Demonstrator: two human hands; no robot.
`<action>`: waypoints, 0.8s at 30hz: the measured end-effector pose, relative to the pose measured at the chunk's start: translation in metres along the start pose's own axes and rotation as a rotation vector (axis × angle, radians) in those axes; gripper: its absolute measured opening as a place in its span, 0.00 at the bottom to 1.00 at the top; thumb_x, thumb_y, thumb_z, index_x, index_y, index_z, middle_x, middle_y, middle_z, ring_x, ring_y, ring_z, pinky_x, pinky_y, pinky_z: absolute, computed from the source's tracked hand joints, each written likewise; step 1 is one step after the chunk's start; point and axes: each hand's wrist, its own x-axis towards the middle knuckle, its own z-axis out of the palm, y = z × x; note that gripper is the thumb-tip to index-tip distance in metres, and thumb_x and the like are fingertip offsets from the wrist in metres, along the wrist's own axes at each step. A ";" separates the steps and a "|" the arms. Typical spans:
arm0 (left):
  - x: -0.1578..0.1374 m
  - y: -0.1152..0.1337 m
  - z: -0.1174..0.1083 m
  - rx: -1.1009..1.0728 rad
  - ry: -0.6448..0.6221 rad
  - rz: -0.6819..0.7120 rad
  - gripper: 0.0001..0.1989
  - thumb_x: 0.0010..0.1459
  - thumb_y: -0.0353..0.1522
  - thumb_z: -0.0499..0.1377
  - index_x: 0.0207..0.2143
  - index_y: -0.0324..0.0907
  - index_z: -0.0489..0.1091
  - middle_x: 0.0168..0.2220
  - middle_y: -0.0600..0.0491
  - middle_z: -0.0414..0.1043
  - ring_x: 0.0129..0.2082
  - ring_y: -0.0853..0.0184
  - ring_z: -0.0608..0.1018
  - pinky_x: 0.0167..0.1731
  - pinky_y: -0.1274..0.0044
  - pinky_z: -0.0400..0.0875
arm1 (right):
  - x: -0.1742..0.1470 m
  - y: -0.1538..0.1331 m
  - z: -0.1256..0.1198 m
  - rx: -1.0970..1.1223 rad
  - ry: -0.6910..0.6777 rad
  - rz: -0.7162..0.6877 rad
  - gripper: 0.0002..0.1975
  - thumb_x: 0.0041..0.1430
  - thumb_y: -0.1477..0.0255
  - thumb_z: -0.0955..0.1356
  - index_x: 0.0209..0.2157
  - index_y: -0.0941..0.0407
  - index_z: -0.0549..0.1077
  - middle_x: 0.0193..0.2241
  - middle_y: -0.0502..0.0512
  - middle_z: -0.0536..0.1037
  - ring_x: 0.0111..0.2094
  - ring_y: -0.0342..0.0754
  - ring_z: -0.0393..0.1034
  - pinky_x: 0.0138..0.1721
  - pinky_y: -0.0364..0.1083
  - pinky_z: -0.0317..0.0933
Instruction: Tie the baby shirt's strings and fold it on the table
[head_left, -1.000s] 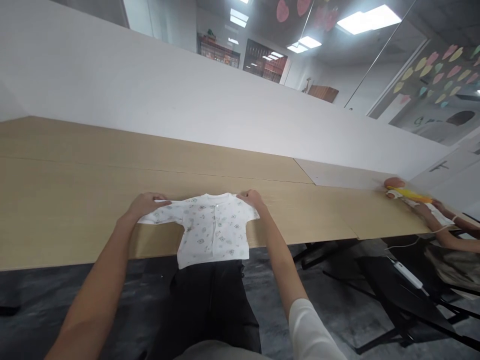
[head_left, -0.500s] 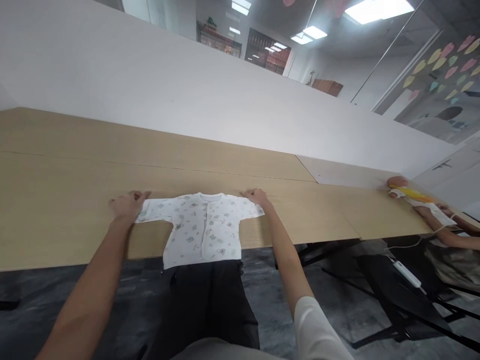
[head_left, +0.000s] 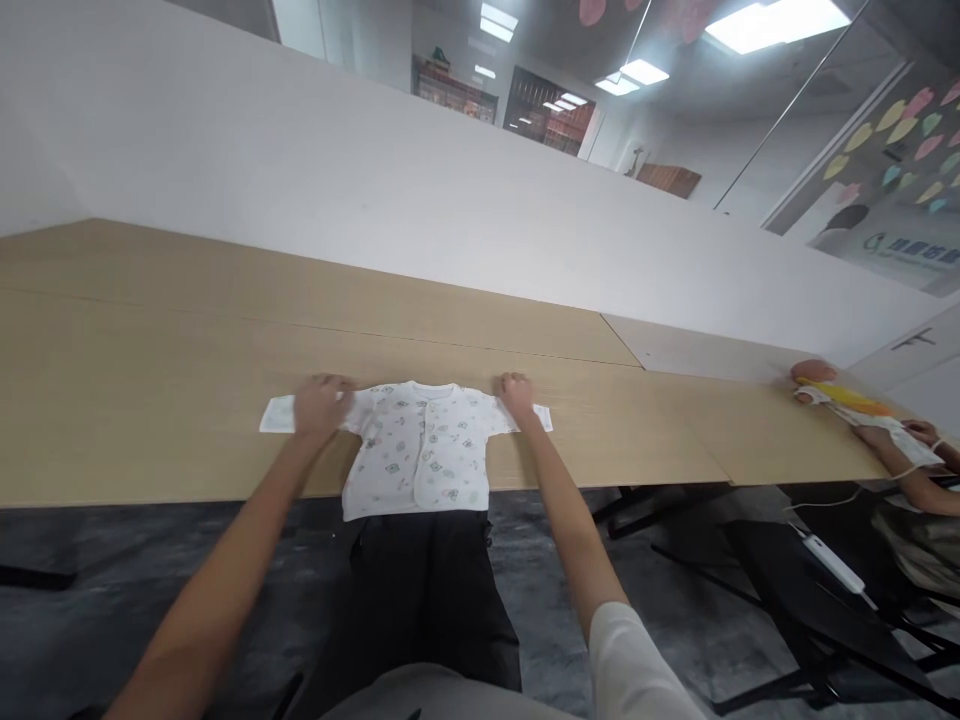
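A white long-sleeved baby shirt (head_left: 409, 450) with small printed figures lies front up, its sleeves spread to both sides. Its lower edge reaches past the table's front edge. My left hand (head_left: 321, 403) is over the left-hand sleeve, with the cuff showing beyond it; motion smears the fingers. On the other sleeve, my right hand (head_left: 517, 393) has its fingers bent together at the upper edge, and the cuff shows to its right.
The long wooden table (head_left: 165, 400) runs along a white wall (head_left: 360, 200) with glass above. At far right, another person's hands (head_left: 892, 450) are at a doll (head_left: 840, 395) in yellow and white. Black chairs (head_left: 802, 600) stand below, one carrying a white power strip (head_left: 832, 562).
My left hand has moved inward from the cuff along the sleeve. The right hand has shifted slightly, and both cuffs now show outside my hands. The view has tilted a little.
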 end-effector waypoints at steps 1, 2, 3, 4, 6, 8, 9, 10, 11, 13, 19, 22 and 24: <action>-0.003 0.021 0.010 -0.005 -0.004 0.015 0.21 0.59 0.38 0.46 0.38 0.38 0.76 0.42 0.41 0.76 0.49 0.53 0.73 0.53 0.63 0.63 | -0.004 -0.019 0.004 0.051 -0.020 -0.039 0.16 0.67 0.75 0.59 0.45 0.60 0.77 0.45 0.65 0.79 0.47 0.51 0.72 0.45 0.44 0.59; -0.005 0.042 0.021 -0.039 -0.052 0.045 0.21 0.60 0.39 0.46 0.39 0.40 0.76 0.42 0.43 0.77 0.47 0.55 0.74 0.50 0.67 0.65 | -0.009 -0.039 0.009 0.126 -0.045 -0.076 0.16 0.67 0.74 0.59 0.46 0.58 0.77 0.44 0.62 0.80 0.46 0.50 0.73 0.44 0.43 0.61; -0.006 0.061 0.031 -0.076 -0.107 0.070 0.21 0.60 0.38 0.47 0.41 0.41 0.77 0.42 0.44 0.77 0.46 0.56 0.75 0.48 0.69 0.67 | -0.015 -0.059 0.015 0.207 -0.073 -0.107 0.16 0.68 0.72 0.59 0.47 0.56 0.76 0.44 0.59 0.80 0.45 0.49 0.73 0.43 0.43 0.62; -0.007 0.078 0.041 -0.102 -0.160 0.092 0.20 0.59 0.36 0.47 0.42 0.41 0.77 0.42 0.45 0.78 0.44 0.57 0.76 0.47 0.70 0.67 | -0.019 -0.078 0.022 0.274 -0.102 -0.134 0.15 0.68 0.70 0.60 0.48 0.54 0.76 0.43 0.56 0.81 0.44 0.49 0.74 0.42 0.42 0.62; -0.010 0.100 0.058 -0.083 -0.225 0.080 0.20 0.58 0.32 0.47 0.42 0.39 0.77 0.42 0.43 0.77 0.43 0.57 0.77 0.46 0.70 0.68 | -0.027 -0.108 0.035 0.358 -0.113 -0.177 0.15 0.67 0.71 0.61 0.48 0.53 0.76 0.45 0.54 0.80 0.47 0.48 0.73 0.44 0.41 0.63; -0.012 0.108 0.069 -0.027 -0.210 0.031 0.20 0.59 0.31 0.46 0.43 0.38 0.77 0.43 0.41 0.76 0.44 0.56 0.76 0.46 0.69 0.68 | -0.032 -0.124 0.045 0.389 -0.085 -0.148 0.16 0.67 0.74 0.60 0.48 0.55 0.77 0.48 0.56 0.79 0.48 0.47 0.72 0.47 0.41 0.62; -0.013 0.109 0.073 -0.004 -0.186 0.014 0.21 0.60 0.32 0.46 0.44 0.38 0.76 0.44 0.40 0.76 0.45 0.55 0.76 0.46 0.68 0.67 | -0.033 -0.127 0.048 0.393 -0.065 -0.122 0.17 0.67 0.75 0.59 0.48 0.56 0.77 0.48 0.57 0.78 0.48 0.47 0.72 0.47 0.41 0.62; -0.015 0.108 0.075 0.010 -0.163 0.007 0.21 0.61 0.33 0.45 0.45 0.38 0.76 0.45 0.40 0.75 0.46 0.55 0.76 0.47 0.68 0.67 | -0.034 -0.127 0.051 0.395 -0.048 -0.099 0.17 0.67 0.75 0.59 0.48 0.57 0.77 0.48 0.58 0.78 0.48 0.47 0.72 0.48 0.41 0.62; -0.016 0.107 0.076 0.016 -0.149 0.012 0.21 0.62 0.34 0.45 0.45 0.39 0.76 0.45 0.40 0.75 0.47 0.55 0.75 0.47 0.68 0.67 | -0.034 -0.126 0.054 0.399 -0.035 -0.086 0.17 0.67 0.76 0.60 0.48 0.58 0.77 0.47 0.59 0.78 0.48 0.47 0.72 0.48 0.41 0.62; -0.017 0.104 0.078 0.018 -0.136 0.024 0.20 0.62 0.35 0.47 0.45 0.40 0.76 0.45 0.42 0.75 0.47 0.56 0.75 0.48 0.69 0.67 | -0.032 -0.121 0.057 0.420 -0.012 -0.098 0.15 0.65 0.77 0.61 0.46 0.58 0.78 0.46 0.60 0.78 0.47 0.48 0.72 0.49 0.42 0.63; -0.009 0.105 0.080 0.020 -0.127 0.017 0.17 0.61 0.35 0.50 0.42 0.40 0.76 0.42 0.43 0.76 0.45 0.56 0.76 0.44 0.70 0.67 | -0.022 -0.112 0.063 0.537 0.036 -0.176 0.15 0.59 0.82 0.64 0.44 0.57 0.78 0.43 0.57 0.79 0.45 0.48 0.72 0.48 0.43 0.64; -0.004 0.107 0.081 0.041 -0.141 0.033 0.16 0.62 0.34 0.49 0.42 0.39 0.75 0.43 0.43 0.76 0.45 0.56 0.76 0.44 0.71 0.67 | -0.017 -0.110 0.063 0.580 0.031 -0.175 0.15 0.57 0.82 0.65 0.43 0.56 0.78 0.42 0.56 0.79 0.43 0.48 0.72 0.47 0.43 0.64; -0.002 0.107 0.081 0.065 -0.156 0.038 0.16 0.62 0.34 0.48 0.42 0.39 0.74 0.43 0.43 0.76 0.45 0.56 0.76 0.44 0.70 0.67 | -0.014 -0.109 0.063 0.606 0.033 -0.173 0.16 0.56 0.83 0.64 0.42 0.56 0.77 0.41 0.55 0.79 0.42 0.47 0.72 0.46 0.43 0.64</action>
